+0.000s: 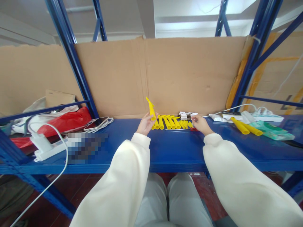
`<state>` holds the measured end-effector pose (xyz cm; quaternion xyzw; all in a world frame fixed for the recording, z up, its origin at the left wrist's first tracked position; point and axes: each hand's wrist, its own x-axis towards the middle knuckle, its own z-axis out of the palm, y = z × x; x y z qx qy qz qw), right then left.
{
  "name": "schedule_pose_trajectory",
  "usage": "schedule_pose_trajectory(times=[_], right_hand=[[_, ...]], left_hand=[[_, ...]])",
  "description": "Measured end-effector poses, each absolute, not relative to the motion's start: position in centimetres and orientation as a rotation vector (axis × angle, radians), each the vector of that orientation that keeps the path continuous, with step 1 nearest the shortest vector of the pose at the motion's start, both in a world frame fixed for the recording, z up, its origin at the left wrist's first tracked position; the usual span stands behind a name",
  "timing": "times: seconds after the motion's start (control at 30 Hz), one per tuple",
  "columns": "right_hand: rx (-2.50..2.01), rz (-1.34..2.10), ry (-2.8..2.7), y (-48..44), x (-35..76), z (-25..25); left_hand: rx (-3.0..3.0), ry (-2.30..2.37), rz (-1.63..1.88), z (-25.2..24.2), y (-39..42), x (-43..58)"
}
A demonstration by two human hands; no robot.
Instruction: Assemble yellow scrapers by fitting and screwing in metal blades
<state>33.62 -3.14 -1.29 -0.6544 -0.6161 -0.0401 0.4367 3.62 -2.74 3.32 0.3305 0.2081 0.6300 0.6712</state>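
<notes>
My left hand (146,124) is closed around a yellow tapered plastic tube (151,108), its narrow end pointing up. Beneath and to the right, several similar yellow tubes (170,122) lie in a row on the blue shelf (175,148). Smaller yellow pieces (183,124) sit at the row's right end. My right hand (200,124) has its fingers pinched together at a stack of small white and black pieces (188,115); what is between the fingertips is too small to make out. By that hand lies a screwdriver with a red handle (193,129).
Cardboard (189,75) walls the back. On the right are two yellow tubes (246,127), a green packet (274,130) and a white power strip (268,117). To the left lie a red bag (66,121), a phone with a cable (97,123) and a white charger (41,143).
</notes>
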Motion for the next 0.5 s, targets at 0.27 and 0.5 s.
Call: schedule_pose_trajectory(times=[0.27, 0.5], right_hand=[[-1.607, -0.088, -1.55, -2.7, 34.1, -1.5], [-1.595, -0.084, -1.55, -2.5, 34.1, -1.6]], left_hand=[[0.885, 0.464, 1.347, 2.7, -3.0, 4.3], [0.915, 0.484, 1.304, 2.3, -2.9, 4.4]])
